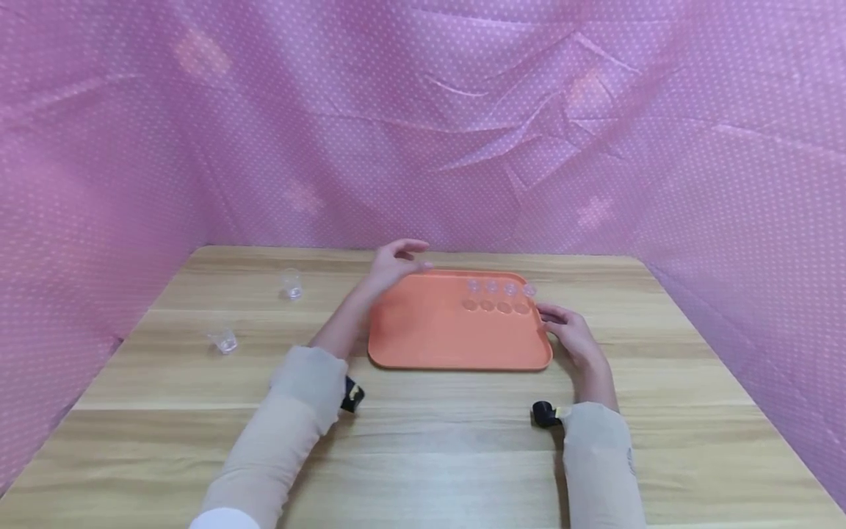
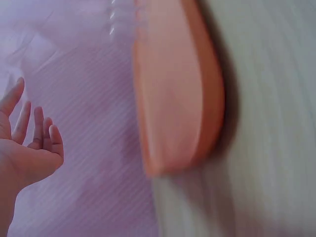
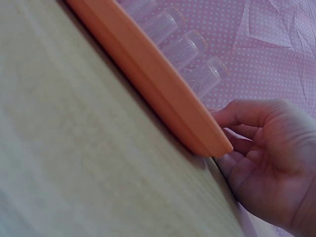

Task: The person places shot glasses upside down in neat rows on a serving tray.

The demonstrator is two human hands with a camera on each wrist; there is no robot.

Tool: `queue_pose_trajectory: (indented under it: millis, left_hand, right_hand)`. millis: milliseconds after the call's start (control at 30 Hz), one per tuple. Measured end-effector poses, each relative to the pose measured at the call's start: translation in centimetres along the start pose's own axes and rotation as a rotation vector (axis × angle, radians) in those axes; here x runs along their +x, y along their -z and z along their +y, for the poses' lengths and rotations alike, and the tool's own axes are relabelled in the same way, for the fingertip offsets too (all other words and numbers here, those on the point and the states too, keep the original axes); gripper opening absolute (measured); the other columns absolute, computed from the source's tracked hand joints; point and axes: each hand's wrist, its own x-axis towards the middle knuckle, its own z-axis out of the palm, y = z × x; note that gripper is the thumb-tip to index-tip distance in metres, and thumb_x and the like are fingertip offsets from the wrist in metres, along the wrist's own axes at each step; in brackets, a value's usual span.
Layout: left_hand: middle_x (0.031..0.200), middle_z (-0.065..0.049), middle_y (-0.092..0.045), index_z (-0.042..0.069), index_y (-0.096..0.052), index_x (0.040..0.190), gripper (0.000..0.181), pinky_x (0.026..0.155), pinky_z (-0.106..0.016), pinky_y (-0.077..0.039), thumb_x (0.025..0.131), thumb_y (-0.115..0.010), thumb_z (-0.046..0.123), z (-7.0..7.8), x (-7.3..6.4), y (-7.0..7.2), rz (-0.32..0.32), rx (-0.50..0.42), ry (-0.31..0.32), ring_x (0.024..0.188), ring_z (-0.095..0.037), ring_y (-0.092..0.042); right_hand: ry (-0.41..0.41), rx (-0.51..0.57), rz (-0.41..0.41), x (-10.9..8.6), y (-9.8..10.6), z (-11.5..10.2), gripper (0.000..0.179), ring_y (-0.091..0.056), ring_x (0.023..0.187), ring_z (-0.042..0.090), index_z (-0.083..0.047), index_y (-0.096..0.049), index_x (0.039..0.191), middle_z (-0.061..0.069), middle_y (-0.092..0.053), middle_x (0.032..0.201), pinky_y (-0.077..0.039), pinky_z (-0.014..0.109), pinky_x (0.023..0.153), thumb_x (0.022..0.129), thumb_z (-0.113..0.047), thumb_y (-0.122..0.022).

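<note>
An orange tray (image 1: pixel 429 330) lies on the wooden table, with several small clear plastic cups (image 1: pixel 510 289) in a row towards its far right corner. My right hand (image 1: pixel 571 334) grips the tray's right edge; in the right wrist view its bent fingers (image 3: pixel 242 112) meet the rim, their tips partly hidden behind it. By the far left corner of the tray is my left hand (image 1: pixel 396 264), fingers loosely bent and holding nothing. The left wrist view shows this hand (image 2: pixel 32 148) apart from the tray.
Two more clear cups stand on the table left of the tray, one farther back (image 1: pixel 292 283) and one nearer (image 1: pixel 223 339). A pink dotted curtain (image 1: pixel 423 147) hangs behind the table (image 1: pixel 429 441) and along both sides.
</note>
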Motion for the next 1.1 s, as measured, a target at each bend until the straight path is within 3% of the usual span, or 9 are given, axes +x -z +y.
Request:
queue_pose_trajectory:
  millis: [367, 533, 700, 867, 1100]
  left_hand:
    - [0.115, -0.009, -0.057, 0.002, -0.057, 0.119, 0.044, 0.076, -0.026, -0.042, 0.080, -0.073, 0.016, 1.9, -5.1, 9.8, 0.113, 0.156, -0.104, 0.101, -0.023, -0.047]
    - [0.117, -0.003, -0.055, 0.007, -0.057, 0.121, 0.048, 0.075, -0.028, -0.042, 0.080, -0.073, 0.024, 2.0, -7.6, 13.1, 0.184, 0.186, -0.077, 0.100, -0.025, -0.046]
    - [0.120, -0.003, -0.049, 0.011, -0.054, 0.124, 0.052, 0.077, -0.031, -0.041, 0.080, -0.072, 0.030, 1.9, -9.8, 15.2, 0.255, 0.208, -0.038, 0.099, -0.020, -0.045]
    - [0.121, 0.000, -0.049, 0.014, -0.054, 0.126, 0.051, 0.077, -0.026, -0.041, 0.081, -0.070, 0.033, 1.6, -11.3, 16.7, 0.334, 0.250, -0.029, 0.099, -0.015, -0.045]
    - [0.120, 0.007, -0.051, 0.013, -0.055, 0.125, 0.047, 0.075, -0.016, -0.040, 0.082, -0.070, 0.022, 1.1, -13.2, 18.2, 0.474, 0.187, -0.004, 0.100, -0.009, -0.046]
  right_hand:
    - [-0.001, 0.000, -0.003, -0.3, -0.1, -0.2, 0.045, -0.038, 0.123, 0.029, 0.007, -0.037, 0.135, 0.024, -0.041, 0.134, -0.034, 0.028, 0.098, 0.091, 0.003, -0.046]
    - [0.003, 0.026, 0.003, -0.3, -0.2, 0.0, 0.044, -0.044, 0.118, 0.025, 0.009, -0.038, 0.134, 0.027, -0.042, 0.131, -0.039, 0.021, 0.091, 0.090, 0.004, -0.047]
    - [0.018, 0.014, -0.003, -0.3, -0.1, -0.1, 0.044, -0.047, 0.115, 0.021, 0.010, -0.037, 0.133, 0.029, -0.041, 0.131, -0.040, 0.018, 0.088, 0.090, 0.004, -0.046]
    - [0.007, 0.009, -0.001, -0.3, -0.1, -0.2, 0.044, -0.046, 0.115, 0.020, 0.010, -0.037, 0.134, 0.029, -0.041, 0.132, -0.039, 0.017, 0.088, 0.091, 0.003, -0.046]
    - [0.008, 0.011, -0.005, -0.3, -0.1, -0.1, 0.045, -0.044, 0.118, 0.025, 0.010, -0.036, 0.134, 0.029, -0.040, 0.132, -0.039, 0.020, 0.090, 0.090, 0.004, -0.046]
